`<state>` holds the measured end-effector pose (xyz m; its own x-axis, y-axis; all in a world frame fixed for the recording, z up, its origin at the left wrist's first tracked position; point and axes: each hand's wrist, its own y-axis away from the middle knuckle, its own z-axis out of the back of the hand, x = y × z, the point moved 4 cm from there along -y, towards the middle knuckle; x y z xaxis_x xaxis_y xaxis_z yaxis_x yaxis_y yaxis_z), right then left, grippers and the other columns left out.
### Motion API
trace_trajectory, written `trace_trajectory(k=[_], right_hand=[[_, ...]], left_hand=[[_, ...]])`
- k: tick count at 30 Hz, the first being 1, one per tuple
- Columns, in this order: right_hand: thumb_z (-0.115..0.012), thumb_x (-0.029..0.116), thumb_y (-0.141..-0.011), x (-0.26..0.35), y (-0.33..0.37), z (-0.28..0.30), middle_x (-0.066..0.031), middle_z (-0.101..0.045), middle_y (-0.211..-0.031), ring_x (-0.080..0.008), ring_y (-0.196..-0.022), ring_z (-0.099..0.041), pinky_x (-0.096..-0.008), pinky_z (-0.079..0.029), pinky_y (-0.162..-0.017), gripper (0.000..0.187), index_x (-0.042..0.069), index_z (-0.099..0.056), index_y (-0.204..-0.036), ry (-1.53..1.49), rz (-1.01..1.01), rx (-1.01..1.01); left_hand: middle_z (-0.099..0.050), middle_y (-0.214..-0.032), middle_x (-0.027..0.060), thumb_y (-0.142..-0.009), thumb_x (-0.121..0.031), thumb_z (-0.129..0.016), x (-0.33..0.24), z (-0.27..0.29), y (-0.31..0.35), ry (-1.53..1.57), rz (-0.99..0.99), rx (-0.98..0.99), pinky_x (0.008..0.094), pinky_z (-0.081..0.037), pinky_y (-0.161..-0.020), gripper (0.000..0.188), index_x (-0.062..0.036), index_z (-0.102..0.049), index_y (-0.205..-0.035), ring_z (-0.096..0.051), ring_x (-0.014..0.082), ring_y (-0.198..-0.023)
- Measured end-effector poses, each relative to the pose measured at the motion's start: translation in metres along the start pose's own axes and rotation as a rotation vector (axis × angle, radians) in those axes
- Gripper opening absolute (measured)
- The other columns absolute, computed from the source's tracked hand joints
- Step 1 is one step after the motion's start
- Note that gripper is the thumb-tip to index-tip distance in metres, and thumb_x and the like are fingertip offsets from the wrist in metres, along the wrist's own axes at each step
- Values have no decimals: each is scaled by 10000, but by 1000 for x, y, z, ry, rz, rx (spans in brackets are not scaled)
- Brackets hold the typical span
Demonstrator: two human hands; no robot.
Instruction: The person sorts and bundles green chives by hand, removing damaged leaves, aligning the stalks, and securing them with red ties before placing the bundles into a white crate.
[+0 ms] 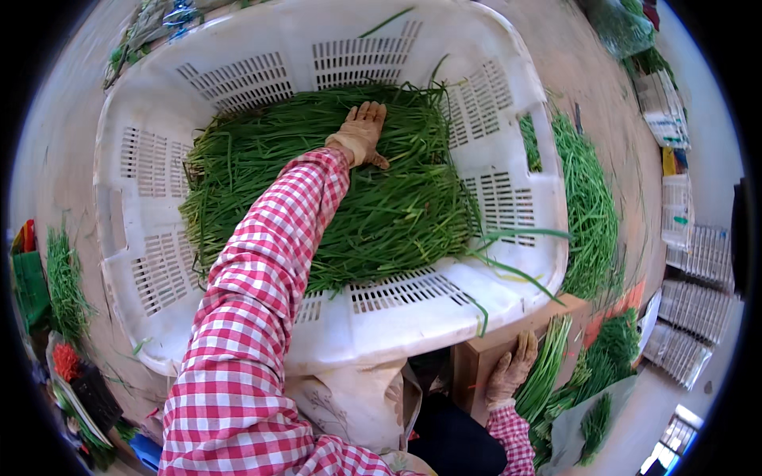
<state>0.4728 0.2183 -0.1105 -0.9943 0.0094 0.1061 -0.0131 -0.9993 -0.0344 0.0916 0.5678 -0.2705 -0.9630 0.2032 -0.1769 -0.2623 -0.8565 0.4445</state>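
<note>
A large white plastic basket [444,317] with slotted walls holds a thick layer of long green chives [397,230]. My left hand [361,136], in a dirty light glove, lies palm down on the chives toward the far side, fingers stretched out and thumb apart. At the lower right, my right hand [510,371], in a stained glove, rests against a brown cardboard box [480,349], its fingers extended. Right beside it is a bunch of chives [548,361]; I see nothing in its grip. Both arms wear red-and-white checked sleeves.
Loose chives [587,206] are heaped on the floor right of the basket. Darker greens [611,353] and a plastic sheet [591,428] lie near the box. White slatted crates [698,305] stand at far right. A green crate [30,289] is at far left.
</note>
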Motion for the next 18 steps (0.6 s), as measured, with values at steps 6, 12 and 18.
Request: trace_trajectory(k=[6, 12, 18], right_hand=[[-343, 412, -973, -2, 2, -3, -240, -365, -1366, -378, -1279, -337, -434, -236, -1078, 585, -75, -428, -1286, -156, -5, 21], [-341, 455, -967, -22, 8, -9, -218, -347, -1387, -352, -1284, -341, -431, -230, -1091, 626, -63, -398, -1314, -145, -21, 16], [-350, 409, -973, 13, -7, -9, -225, -361, -1371, -372, -1278, -341, -428, -241, -1079, 580, -77, -415, -1284, -297, -7, 19]], left_hand=[[-475, -1204, 206, -719, -455, -675, -13, -27, -36, -112, 135, -232, 482, -300, -996, 863, 38, -333, -1339, -428, 339, -1156], [-585, -967, 98, -721, -207, -639, -51, 0, 8, -17, 77, -207, 415, -389, -783, 372, -39, -617, -1053, -550, 257, -907], [-537, -734, 73, -725, -163, -566, -67, -33, 23, -563, 732, -714, 370, -407, -615, 65, -103, -591, -719, -551, 208, -726]])
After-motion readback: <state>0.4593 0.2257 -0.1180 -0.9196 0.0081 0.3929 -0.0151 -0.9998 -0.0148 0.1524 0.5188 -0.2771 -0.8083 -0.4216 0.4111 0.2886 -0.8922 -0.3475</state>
